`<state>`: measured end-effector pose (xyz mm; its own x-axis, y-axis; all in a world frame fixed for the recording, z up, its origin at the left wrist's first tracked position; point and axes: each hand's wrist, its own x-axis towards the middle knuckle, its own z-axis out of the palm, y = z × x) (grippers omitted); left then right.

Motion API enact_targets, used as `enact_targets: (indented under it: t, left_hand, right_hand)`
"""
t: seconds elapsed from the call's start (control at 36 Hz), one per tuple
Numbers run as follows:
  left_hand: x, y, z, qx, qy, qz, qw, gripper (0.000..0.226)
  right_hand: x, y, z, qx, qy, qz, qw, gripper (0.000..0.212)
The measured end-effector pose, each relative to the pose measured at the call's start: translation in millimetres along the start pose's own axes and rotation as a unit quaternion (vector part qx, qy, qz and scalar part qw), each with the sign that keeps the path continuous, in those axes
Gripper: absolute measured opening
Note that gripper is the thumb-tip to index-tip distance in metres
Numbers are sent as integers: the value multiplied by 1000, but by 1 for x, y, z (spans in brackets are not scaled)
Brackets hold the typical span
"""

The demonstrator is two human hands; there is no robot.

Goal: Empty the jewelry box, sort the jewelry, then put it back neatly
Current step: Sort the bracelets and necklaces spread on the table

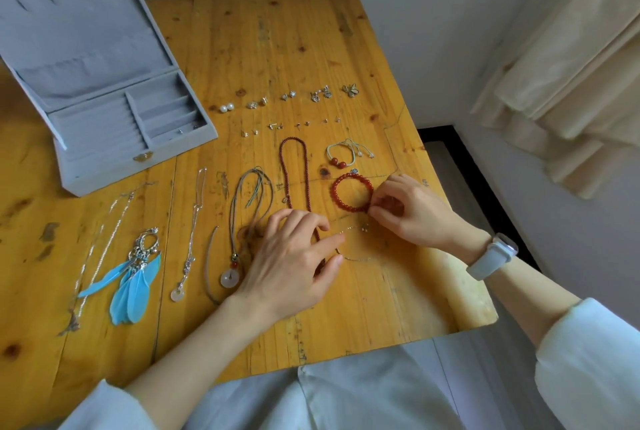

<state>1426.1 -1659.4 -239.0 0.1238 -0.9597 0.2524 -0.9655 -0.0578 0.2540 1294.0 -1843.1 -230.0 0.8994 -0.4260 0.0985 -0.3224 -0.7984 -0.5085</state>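
The grey jewelry box (138, 171) stands open at the table's back left, with a few small pieces in its right front compartment. Earrings (287, 97) lie in two rows in the middle. Below them are a long red bead necklace (292, 170), a cord bracelet (341, 156) and a red bead bracelet (351, 192). My left hand (294, 256) and my right hand (412, 211) each pinch a thin silver chain (356, 228) stretched on the wood between them. My right fingertips sit right beside the red bead bracelet.
Further left lie a cord necklace with a white ring pendant (228, 279), a silver necklace (192, 232), blue feather earrings (133, 291) and thin silver chains (100, 249). The wooden table (277, 31) ends just right of my right hand. A curtain (571, 83) hangs at the right.
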Motion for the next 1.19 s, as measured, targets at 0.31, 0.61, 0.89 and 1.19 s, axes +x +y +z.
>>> enact_targets:
  t: [0.31,0.61,0.89,1.19]
  left_hand:
    - [22,-107,-65,79,45,-197,976,45]
    - [-18,-228,-87,57,-15,-475,878,54]
    - [-20,-231,-73,74,3,-469,880,52]
    - [-22,-229,-75,55,24,-458,887,64]
  right_hand:
    - [130,-85,14,50,31,-81,995,18]
    - [260,-167,83,-144,-51,-125,980,27]
    - [286,-171,86,-306,-170,-223,910,29]
    - [288,-181,78,-283,-240,-172,913,20]
